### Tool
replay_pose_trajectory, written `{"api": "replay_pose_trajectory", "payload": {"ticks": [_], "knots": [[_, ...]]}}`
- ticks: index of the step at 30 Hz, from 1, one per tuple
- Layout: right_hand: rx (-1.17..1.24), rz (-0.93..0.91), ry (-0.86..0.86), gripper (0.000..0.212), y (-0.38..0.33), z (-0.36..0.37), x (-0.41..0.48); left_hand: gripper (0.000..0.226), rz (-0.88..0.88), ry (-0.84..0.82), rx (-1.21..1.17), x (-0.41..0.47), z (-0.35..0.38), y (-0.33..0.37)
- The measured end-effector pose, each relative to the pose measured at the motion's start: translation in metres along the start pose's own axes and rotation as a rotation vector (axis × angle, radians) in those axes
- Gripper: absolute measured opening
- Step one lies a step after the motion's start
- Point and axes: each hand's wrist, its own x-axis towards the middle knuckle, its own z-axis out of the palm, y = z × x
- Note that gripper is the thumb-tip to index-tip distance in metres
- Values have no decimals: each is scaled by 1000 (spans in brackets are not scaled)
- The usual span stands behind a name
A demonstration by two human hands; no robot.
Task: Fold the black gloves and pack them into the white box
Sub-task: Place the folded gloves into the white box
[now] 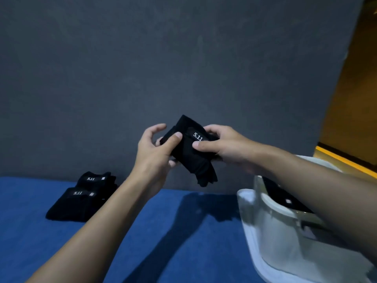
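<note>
A folded black glove (190,158) with a white "5.11" label is held up in the air in front of the grey wall. My left hand (155,152) grips its left edge with the thumb pressed on top. My right hand (222,147) pinches its right side, thumb on the label. Two more black gloves (81,198) with the same label lie overlapped on the blue surface at the left. The white box (271,227) stands at the lower right under my right forearm, with black fabric (285,198) partly visible inside it.
A blue cloth-covered surface (163,242) spans the foreground and meets a dark grey wall (163,68) behind. A yellow-lit floor strip (350,119) shows at the far right beyond the wall's edge.
</note>
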Motion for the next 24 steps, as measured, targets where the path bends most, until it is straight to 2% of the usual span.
{"api": "replay_pose_trajectory", "payload": {"ticks": [6,14,24], "knots": [[108,-37,-22,55,-24,-72,-55,37,43,-227,85,-6,68,22],[95,-35,35,55,-22,-148,-116,37,-15,-432,132,-19,150,6],[1,-20,71,58,-2,-197,-148,34,-137,-558,178,-35,205,-24]]}}
